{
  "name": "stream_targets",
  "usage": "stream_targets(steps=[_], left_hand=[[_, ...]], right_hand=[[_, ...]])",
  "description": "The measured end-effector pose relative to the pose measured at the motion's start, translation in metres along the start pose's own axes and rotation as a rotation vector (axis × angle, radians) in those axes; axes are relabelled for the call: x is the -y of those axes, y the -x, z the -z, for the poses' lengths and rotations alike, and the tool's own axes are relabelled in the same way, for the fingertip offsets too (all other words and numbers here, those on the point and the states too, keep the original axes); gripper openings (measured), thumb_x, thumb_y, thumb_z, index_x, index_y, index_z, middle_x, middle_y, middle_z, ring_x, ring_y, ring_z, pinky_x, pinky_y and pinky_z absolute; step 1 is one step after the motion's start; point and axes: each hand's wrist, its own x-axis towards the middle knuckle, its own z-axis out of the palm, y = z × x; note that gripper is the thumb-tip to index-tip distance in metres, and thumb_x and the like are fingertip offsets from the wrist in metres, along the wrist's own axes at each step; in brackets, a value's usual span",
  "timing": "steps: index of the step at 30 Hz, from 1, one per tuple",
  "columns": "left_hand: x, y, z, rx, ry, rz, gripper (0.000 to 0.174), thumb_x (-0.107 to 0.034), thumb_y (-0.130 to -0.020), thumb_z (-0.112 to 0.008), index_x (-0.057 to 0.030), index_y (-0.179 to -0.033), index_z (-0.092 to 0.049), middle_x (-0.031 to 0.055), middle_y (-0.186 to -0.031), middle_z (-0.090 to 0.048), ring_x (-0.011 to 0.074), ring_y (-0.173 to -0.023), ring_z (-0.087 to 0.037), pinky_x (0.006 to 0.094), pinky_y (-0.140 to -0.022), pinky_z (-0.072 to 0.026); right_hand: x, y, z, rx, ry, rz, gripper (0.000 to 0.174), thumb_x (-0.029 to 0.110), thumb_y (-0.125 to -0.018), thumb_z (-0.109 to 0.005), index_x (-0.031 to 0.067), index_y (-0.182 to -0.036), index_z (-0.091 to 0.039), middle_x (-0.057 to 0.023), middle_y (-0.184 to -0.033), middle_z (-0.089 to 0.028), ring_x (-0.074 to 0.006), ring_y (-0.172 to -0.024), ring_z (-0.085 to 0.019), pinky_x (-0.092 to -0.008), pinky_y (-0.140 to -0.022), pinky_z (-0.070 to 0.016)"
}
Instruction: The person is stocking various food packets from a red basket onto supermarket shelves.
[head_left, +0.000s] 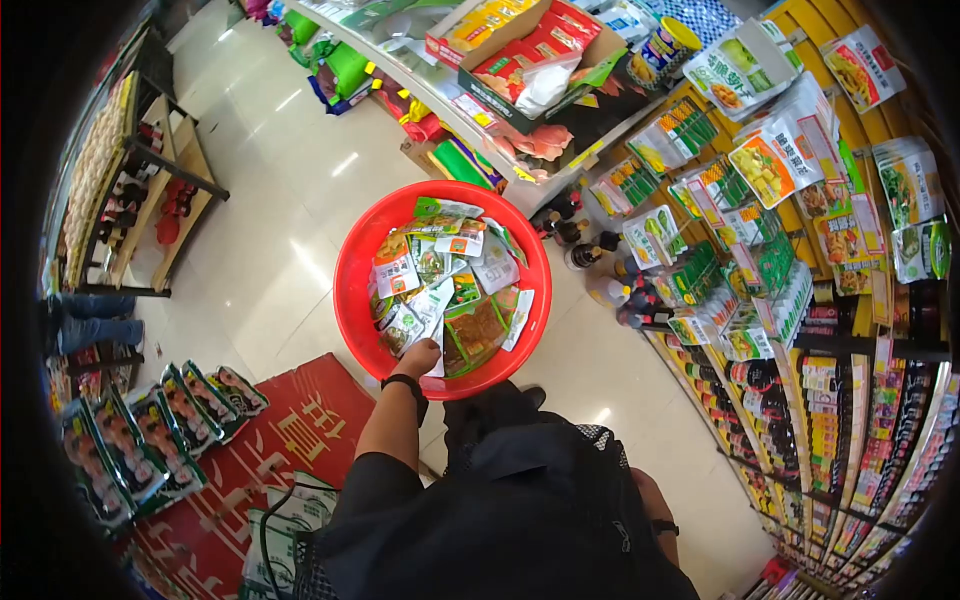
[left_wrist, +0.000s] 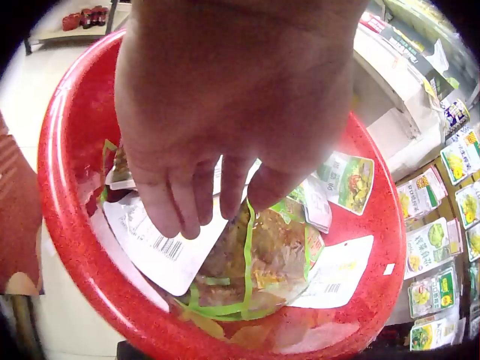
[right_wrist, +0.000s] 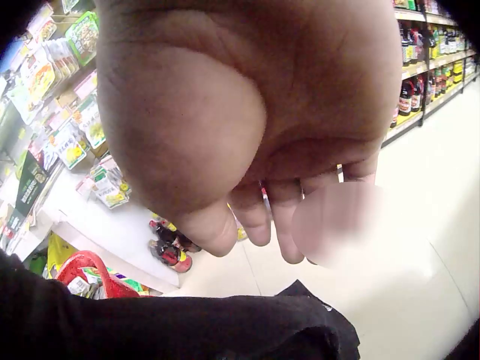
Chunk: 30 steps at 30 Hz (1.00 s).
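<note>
A round red basket (head_left: 350,290) on the floor side of the head view holds several food packets. My left hand (head_left: 420,357) is inside its near edge. In the left wrist view, the left hand (left_wrist: 232,97) reaches down with loosely bent fingers, their tips touching a white packet (left_wrist: 154,259). Beside it lies a clear, green-edged bag (left_wrist: 262,259) of brown food. The right hand (right_wrist: 255,112) hangs with relaxed fingers and holds nothing; in the head view it is hidden, only its forearm and wristband showing.
Hanging packets (head_left: 770,165) and bottle shelves (head_left: 770,400) line the right. A display counter (head_left: 480,130) with open boxes stands ahead, bottles (head_left: 580,257) on the floor beside it. Left are a wooden rack (head_left: 165,190), a red mat (head_left: 290,420) and another person's legs (head_left: 100,330).
</note>
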Motion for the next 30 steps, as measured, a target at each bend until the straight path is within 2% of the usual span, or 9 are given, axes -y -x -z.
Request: stream_targets(steps=[1, 4, 5, 10, 14, 16, 24, 25, 30], left_hand=[[-0.005, -0.003, 0.005, 0.025, 0.024, -0.002, 0.034, -0.021, -0.081, -0.056, -0.0001, -0.104, -0.069, 0.0219, -0.104, -0.069, 0.0356, -0.102, -0.066, 0.0418, -0.091, -0.0501], [-0.027, -0.018, 0.016, 0.0, -0.067, -0.11, 0.036, -0.025, -0.084, -0.058, -0.0016, -0.11, -0.068, 0.0162, -0.093, -0.071, 0.0261, -0.083, -0.068, 0.0379, -0.074, -0.0539], [-0.039, -0.018, 0.019, -0.014, -0.055, -0.086, 0.034, -0.021, -0.081, -0.056, -0.0005, -0.105, -0.069, 0.0222, -0.104, -0.069, 0.0357, -0.102, -0.066, 0.0412, -0.091, -0.0502], [-0.049, -0.055, 0.035, -0.122, -0.056, -0.19, 0.039, -0.021, -0.083, -0.058, 0.0006, -0.114, -0.065, 0.0251, -0.111, -0.067, 0.0384, -0.108, -0.063, 0.0413, -0.095, -0.0485], [-0.034, -0.067, 0.055, -0.295, 0.007, -0.051, 0.054, -0.02, -0.079, -0.06, 0.0046, -0.127, -0.054, 0.0306, -0.118, -0.062, 0.0416, -0.114, -0.059, 0.0427, -0.098, -0.046], [-0.016, -0.082, 0.063, -0.25, 0.027, 0.035, 0.058, -0.02, -0.077, -0.061, 0.0045, -0.129, -0.052, 0.032, -0.126, -0.057, 0.0412, -0.121, -0.055, 0.0431, -0.101, -0.0437], [-0.04, -0.101, 0.05, -0.284, -0.138, -0.115, 0.078, -0.028, -0.073, -0.067, -0.0095, -0.143, -0.04, 0.035, -0.123, -0.051, 0.052, -0.113, -0.053, 0.0486, -0.102, -0.0428], [-0.051, -0.103, 0.05, -0.262, -0.201, -0.077, 0.083, -0.031, -0.071, -0.069, -0.0137, -0.146, -0.036, 0.0358, -0.121, -0.049, 0.0511, -0.108, -0.056, 0.0493, -0.098, -0.0456], [-0.086, -0.119, 0.052, -0.302, -0.132, -0.009, 0.097, -0.036, -0.069, -0.073, -0.0174, -0.153, -0.028, 0.0389, -0.123, -0.045, 0.0502, -0.106, -0.057, 0.048, -0.094, -0.0489]], right_hand=[[0.0, 0.004, -0.003, -0.005, 0.016, -0.015, 0.042, 0.022, -0.094, -0.059, 0.0001, -0.129, -0.057, -0.0128, -0.107, -0.068, -0.019, -0.097, -0.064, -0.031, -0.087, -0.0497], [-0.001, 0.011, -0.014, -0.055, -0.071, -0.031, 0.042, 0.024, -0.094, -0.059, 0.0003, -0.129, -0.057, -0.0126, -0.108, -0.068, -0.0189, -0.098, -0.063, -0.0309, -0.087, -0.0494], [0.0, 0.014, -0.016, -0.068, -0.065, -0.021, 0.042, 0.024, -0.094, -0.059, 0.0004, -0.129, -0.057, -0.0122, -0.108, -0.068, -0.0186, -0.098, -0.063, -0.0308, -0.088, -0.0493], [0.01, 0.027, -0.037, -0.097, -0.133, 0.049, 0.042, 0.022, -0.095, -0.059, 0.0005, -0.13, -0.056, -0.011, -0.107, -0.068, -0.0181, -0.099, -0.063, -0.0309, -0.089, -0.0491], [0.022, 0.042, -0.044, -0.099, -0.057, -0.047, 0.041, 0.021, -0.095, -0.059, 0.0001, -0.13, -0.055, -0.012, -0.108, -0.068, -0.019, -0.101, -0.064, -0.0314, -0.09, -0.0494], [0.027, 0.049, -0.047, -0.08, -0.043, -0.042, 0.041, 0.021, -0.095, -0.059, -0.0001, -0.129, -0.056, -0.0126, -0.109, -0.068, -0.0195, -0.102, -0.064, -0.0317, -0.091, -0.0496], [0.053, 0.051, -0.054, -0.075, 0.119, -0.119, 0.039, 0.025, -0.095, -0.06, 0.0014, -0.126, -0.058, -0.0133, -0.106, -0.068, -0.0197, -0.099, -0.065, -0.0316, -0.089, -0.0499], [0.064, 0.051, -0.056, -0.086, 0.143, -0.09, 0.038, 0.025, -0.095, -0.06, 0.0015, -0.126, -0.058, -0.0131, -0.106, -0.068, -0.0195, -0.099, -0.065, -0.0318, -0.089, -0.0498], [0.11, 0.057, -0.063, -0.098, 0.167, -0.033, 0.037, 0.025, -0.099, -0.054, 0.0008, -0.127, -0.058, -0.0133, -0.112, -0.068, -0.0203, -0.103, -0.064, -0.0326, -0.092, -0.0491]])
